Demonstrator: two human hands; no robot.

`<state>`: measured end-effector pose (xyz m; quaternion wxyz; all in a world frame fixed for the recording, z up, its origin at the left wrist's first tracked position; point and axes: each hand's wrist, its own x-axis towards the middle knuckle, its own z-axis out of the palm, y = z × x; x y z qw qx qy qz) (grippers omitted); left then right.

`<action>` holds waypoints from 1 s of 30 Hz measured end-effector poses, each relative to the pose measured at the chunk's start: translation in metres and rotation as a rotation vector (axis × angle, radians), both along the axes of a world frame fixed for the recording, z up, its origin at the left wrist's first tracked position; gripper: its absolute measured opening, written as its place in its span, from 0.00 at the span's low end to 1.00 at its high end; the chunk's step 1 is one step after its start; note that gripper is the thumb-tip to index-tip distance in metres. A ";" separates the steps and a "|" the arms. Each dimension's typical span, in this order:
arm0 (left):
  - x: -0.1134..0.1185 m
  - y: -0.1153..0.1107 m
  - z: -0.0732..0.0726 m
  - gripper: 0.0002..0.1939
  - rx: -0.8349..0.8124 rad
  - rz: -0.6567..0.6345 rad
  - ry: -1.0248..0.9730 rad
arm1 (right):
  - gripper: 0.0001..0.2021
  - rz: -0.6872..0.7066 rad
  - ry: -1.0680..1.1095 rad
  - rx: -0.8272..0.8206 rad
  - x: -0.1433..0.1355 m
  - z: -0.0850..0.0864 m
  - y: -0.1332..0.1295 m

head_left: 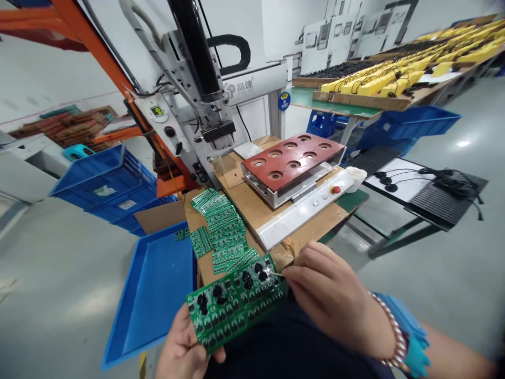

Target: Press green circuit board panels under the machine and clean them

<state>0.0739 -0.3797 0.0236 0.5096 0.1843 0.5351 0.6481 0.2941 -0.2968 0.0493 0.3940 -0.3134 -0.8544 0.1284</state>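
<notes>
Gripping the green circuit board [216,321] by its near left corner with the left hand [185,345], thumb curled at the near edge, fingers tucked beneath. Raised just near of the bench [323,223], not resting on it, and tilted for a clear look. And pinching a thin pale stick [278,274] between thumb and fingers of the right hand [331,289], aiming it in from the right, straight at the glossy black lumps [247,279] on the board's right end! Touching them, or just shy? Too small to tell.

Judging by the aim, dabbing or tidying at that right-end cluster, real close work here. Calling next, it seems, for a steady left hold, a light pinch and small, careful strokes, clear of the small dark components [223,315] alongside. Risking a smear onto them, perhaps, if pressed too hard. Possibly wet, going by the gloss, though hard to be sure.

Overlapping on the bench just beyond: a spread of loose circuit boards [224,226]. Over to the left: a blue tray [158,295]. Farther off, to the right: a red fixture plate [284,158] with round holes.
</notes>
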 end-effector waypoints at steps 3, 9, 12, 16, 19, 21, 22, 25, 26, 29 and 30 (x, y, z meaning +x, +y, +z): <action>-0.001 -0.001 -0.001 0.28 -0.005 -0.001 0.021 | 0.07 -0.004 -0.008 -0.004 0.000 0.000 0.000; -0.003 -0.003 -0.007 0.29 -0.006 -0.007 0.021 | 0.07 0.008 -0.014 -0.004 -0.002 0.001 -0.001; -0.003 -0.004 -0.007 0.29 0.002 -0.023 0.021 | 0.07 0.010 -0.006 0.002 -0.003 0.001 -0.001; -0.004 -0.004 -0.005 0.30 -0.002 -0.010 0.019 | 0.07 0.011 -0.016 0.006 -0.002 0.000 -0.001; -0.003 -0.003 -0.004 0.30 -0.015 -0.009 0.012 | 0.07 -0.005 -0.008 0.016 0.001 -0.001 -0.001; -0.002 -0.002 -0.003 0.29 -0.011 -0.013 0.009 | 0.07 -0.014 -0.001 0.024 0.002 0.000 -0.001; -0.001 -0.002 -0.003 0.28 -0.005 -0.014 0.007 | 0.07 -0.015 0.003 0.026 0.002 0.000 0.000; 0.000 -0.003 -0.003 0.29 0.010 -0.015 -0.004 | 0.07 -0.023 0.014 0.023 0.002 0.001 0.001; -0.001 -0.003 -0.004 0.29 0.012 -0.013 -0.010 | 0.07 -0.026 0.016 0.020 0.001 0.001 0.001; -0.003 -0.005 -0.007 0.29 0.017 -0.020 -0.018 | 0.07 -0.028 0.023 0.019 0.000 0.001 0.002; -0.004 -0.005 -0.008 0.29 0.020 -0.030 -0.017 | 0.07 -0.025 0.023 0.019 0.000 0.001 0.002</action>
